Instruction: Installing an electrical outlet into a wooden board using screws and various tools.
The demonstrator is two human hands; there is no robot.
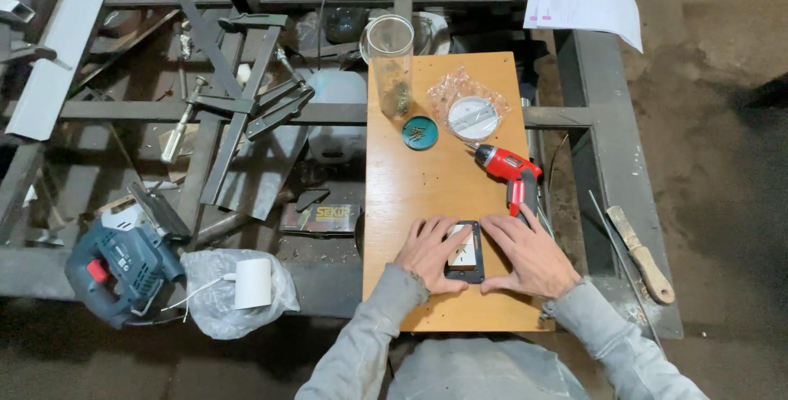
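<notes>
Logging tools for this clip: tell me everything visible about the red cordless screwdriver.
The red cordless screwdriver is a small pistol-shaped tool with a red plastic-looking body, black trim and a dark chuck. It lies on its side at the right edge of the wooden board, chuck pointing up-left, handle toward the person. Neither hand touches it; the right hand rests just below.

View: your single head camera, looking almost straight down from above.
Facing: away from your body, sleeves entering at the bottom edge.
Nearness: arm's reach above the wooden board (443, 187).
Overlap: no second view.
</notes>
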